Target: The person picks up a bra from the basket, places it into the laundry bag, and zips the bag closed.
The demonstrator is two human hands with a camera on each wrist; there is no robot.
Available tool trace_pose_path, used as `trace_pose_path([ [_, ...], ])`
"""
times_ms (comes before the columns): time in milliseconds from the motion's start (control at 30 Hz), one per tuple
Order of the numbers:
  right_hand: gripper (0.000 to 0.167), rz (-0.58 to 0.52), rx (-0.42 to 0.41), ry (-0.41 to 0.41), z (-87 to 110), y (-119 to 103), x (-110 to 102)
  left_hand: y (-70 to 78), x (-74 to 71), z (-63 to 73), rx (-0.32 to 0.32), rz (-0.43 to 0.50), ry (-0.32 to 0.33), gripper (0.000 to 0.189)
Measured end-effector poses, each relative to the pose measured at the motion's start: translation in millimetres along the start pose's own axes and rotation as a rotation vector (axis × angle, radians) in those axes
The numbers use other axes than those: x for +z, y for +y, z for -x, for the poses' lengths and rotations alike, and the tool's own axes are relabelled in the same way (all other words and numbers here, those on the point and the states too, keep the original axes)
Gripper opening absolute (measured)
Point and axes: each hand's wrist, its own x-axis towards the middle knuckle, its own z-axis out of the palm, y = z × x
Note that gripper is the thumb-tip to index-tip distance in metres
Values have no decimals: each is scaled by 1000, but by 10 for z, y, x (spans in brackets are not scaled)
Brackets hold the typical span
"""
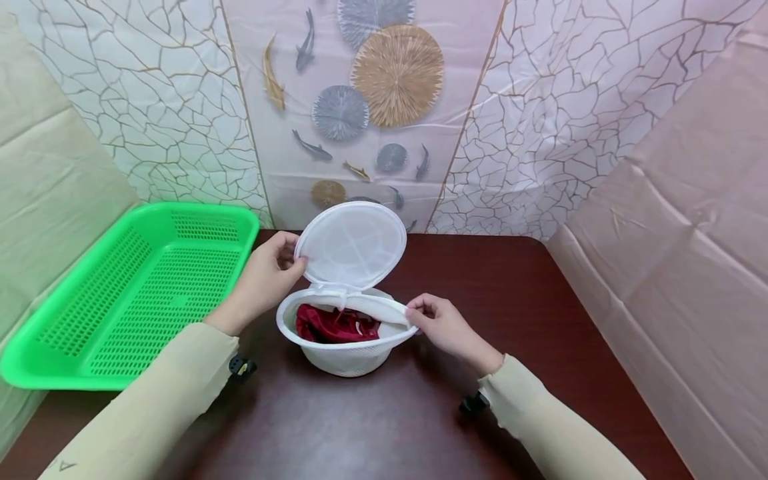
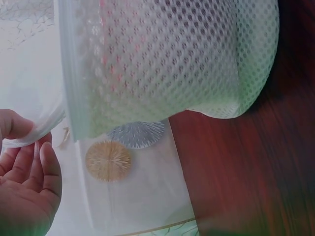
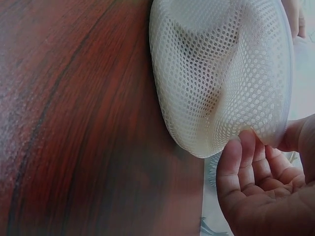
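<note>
A white mesh laundry bag (image 1: pixel 348 360) stands on the table with its round lid (image 1: pixel 354 243) tilted up at the back. Dark red cloth (image 1: pixel 327 325) lies inside, beside something white. My left hand (image 1: pixel 270 277) pinches the left edge of the raised lid; the left wrist view shows thumb and fingers (image 2: pixel 29 167) on that rim. On the other side, my right hand (image 1: pixel 444 323) pinches the right end of the bag's rim. In the right wrist view the thumb and fingertips (image 3: pixel 231 157) grip the mesh wall (image 3: pixel 216 83) near the rim.
To the left stands a large green plastic basket (image 1: pixel 240 233) with slotted sides and floor. The dark brown table (image 1: pixel 510 287) reaches back to a patterned wall covering (image 1: pixel 528 133). Beige sheeting (image 1: pixel 678 220) hangs along the right side.
</note>
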Motion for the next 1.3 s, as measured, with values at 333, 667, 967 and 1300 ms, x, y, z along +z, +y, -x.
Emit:
trace_pose_path([
  [333, 14, 11, 9, 11, -49, -29, 15, -16, -51, 131, 18, -150, -67, 18],
  [667, 12, 50, 29, 13, -61, -93, 18, 23, -155, 205, -84, -121, -332, 17],
  [967, 13, 24, 21, 16, -58, -78, 16, -4, -239, 226, -127, -127, -499, 24],
  [1300, 13, 0, -23, 32, -167, 248, 107, 7, -117, 190, -171, -83, -331, 28],
])
